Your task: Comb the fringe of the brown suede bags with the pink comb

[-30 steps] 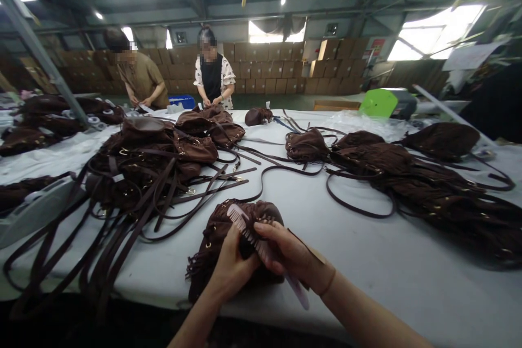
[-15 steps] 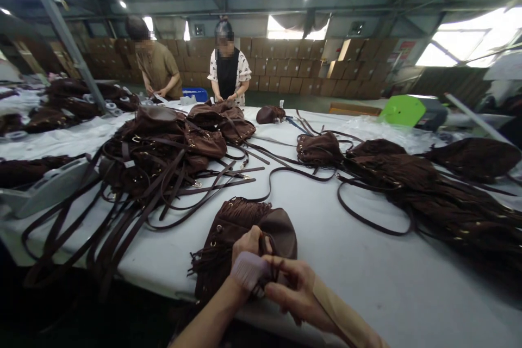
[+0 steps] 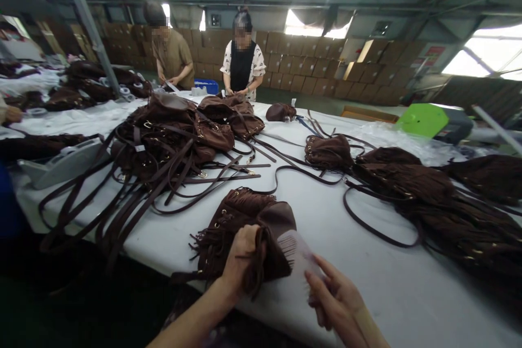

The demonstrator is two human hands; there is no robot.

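Note:
A dark brown fringed bag (image 3: 248, 206) with metal eyelets lies at the near edge of the white table, its strap trailing away to the back. My left hand (image 3: 240, 255) is closed on this bag, with fringe strands hanging down over the fingers. In my right hand (image 3: 336, 296) is a pale, translucent comb (image 3: 299, 253), held by one end. The comb's toothed end is close against the right side of the bag; whether it touches cannot be made out. The bag's underside is hidden.
A heap of brown bags (image 3: 175, 130) with long straps spreads over the left. More fringed bags (image 3: 448, 201) lie along the right. A green-sided device (image 3: 422, 119) stands at the back right. Two people (image 3: 242, 65) work across the table (image 3: 346, 288).
My right hand and the comb have moved right, away from my left wrist. My left hand keeps its hold, and the fringe now hangs over its fingers. The view has shifted slightly left.

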